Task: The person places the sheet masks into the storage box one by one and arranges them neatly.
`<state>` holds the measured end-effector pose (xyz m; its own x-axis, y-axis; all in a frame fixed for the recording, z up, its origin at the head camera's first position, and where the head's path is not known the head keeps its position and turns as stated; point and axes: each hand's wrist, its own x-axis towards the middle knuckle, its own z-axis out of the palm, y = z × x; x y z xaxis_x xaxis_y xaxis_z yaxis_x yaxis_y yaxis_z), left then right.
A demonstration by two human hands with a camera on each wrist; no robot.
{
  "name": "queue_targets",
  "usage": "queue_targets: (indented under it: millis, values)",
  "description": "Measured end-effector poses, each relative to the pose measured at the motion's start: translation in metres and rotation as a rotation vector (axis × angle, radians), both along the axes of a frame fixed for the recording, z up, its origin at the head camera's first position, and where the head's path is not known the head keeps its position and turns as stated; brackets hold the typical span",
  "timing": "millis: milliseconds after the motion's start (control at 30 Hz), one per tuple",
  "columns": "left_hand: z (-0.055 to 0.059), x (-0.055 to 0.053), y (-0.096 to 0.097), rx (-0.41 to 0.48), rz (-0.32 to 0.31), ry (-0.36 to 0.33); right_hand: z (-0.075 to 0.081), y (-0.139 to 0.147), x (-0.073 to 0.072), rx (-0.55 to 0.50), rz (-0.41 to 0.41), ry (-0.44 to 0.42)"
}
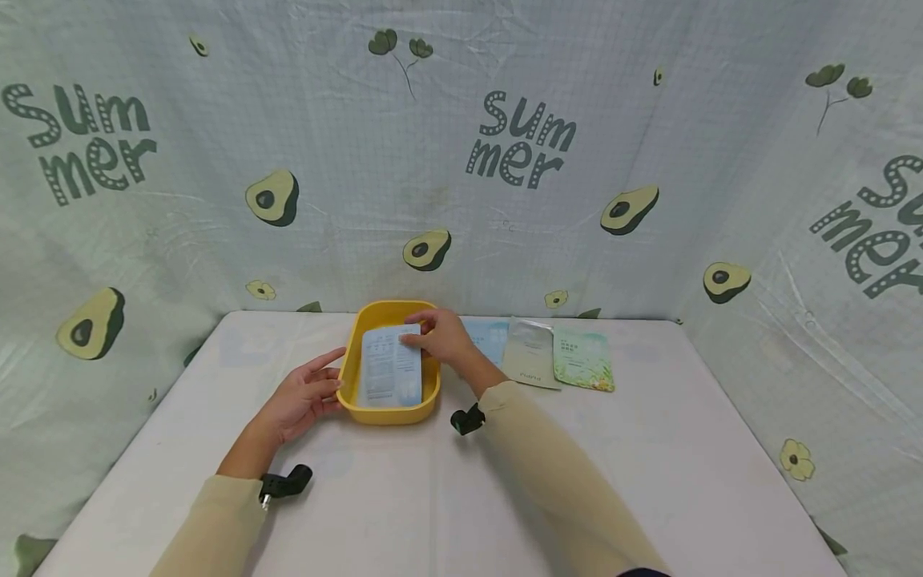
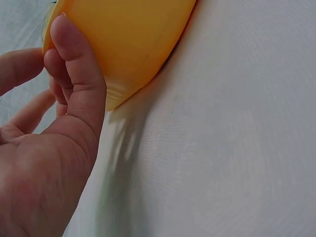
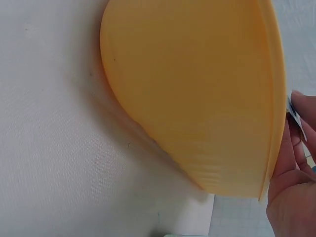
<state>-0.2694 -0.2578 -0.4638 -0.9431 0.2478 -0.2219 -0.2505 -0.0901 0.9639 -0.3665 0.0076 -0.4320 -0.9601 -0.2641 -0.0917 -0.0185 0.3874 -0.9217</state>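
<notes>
A yellow plastic storage box (image 1: 390, 416) stands toward the back of the table. Inside its walls lies a pale blue flat sheet mask packet (image 1: 390, 369), its printed side up. At the packet's upper right corner my right hand (image 1: 447, 340) pinches it between thumb and fingers; in the right wrist view the packet's thin edge (image 3: 296, 117) shows between them, by the rim. My left hand (image 1: 299, 401) touches the box's left side, its fingers spread and slightly bent along the outer wall. Close up in the left wrist view, fingertips (image 2: 64, 32) rest at the rim.
Right of the box, a row of flat packets lies on the white table (image 1: 649, 481): a light blue one (image 1: 490, 336) partly behind my right hand, a silver-grey one (image 1: 532, 357) and a green floral one (image 1: 582, 361). A printed cloth (image 1: 461, 216) hangs behind the table.
</notes>
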Motion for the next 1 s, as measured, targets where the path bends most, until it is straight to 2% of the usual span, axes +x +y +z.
queue_targets:
  millis: [300,567,1000]
  values:
    - [0.001,0.0,0.001,-0.01,-0.003,0.0,0.008,0.009,0.002,0.016,0.006,-0.019]
    - [-0.001,-0.002,-0.001,-0.004,-0.001,-0.003,0.011,0.01,0.004,0.097,-0.006,0.007]
    - [-0.002,-0.004,-0.003,0.017,-0.006,0.001,0.015,0.011,0.009,0.126,-0.026,0.004]
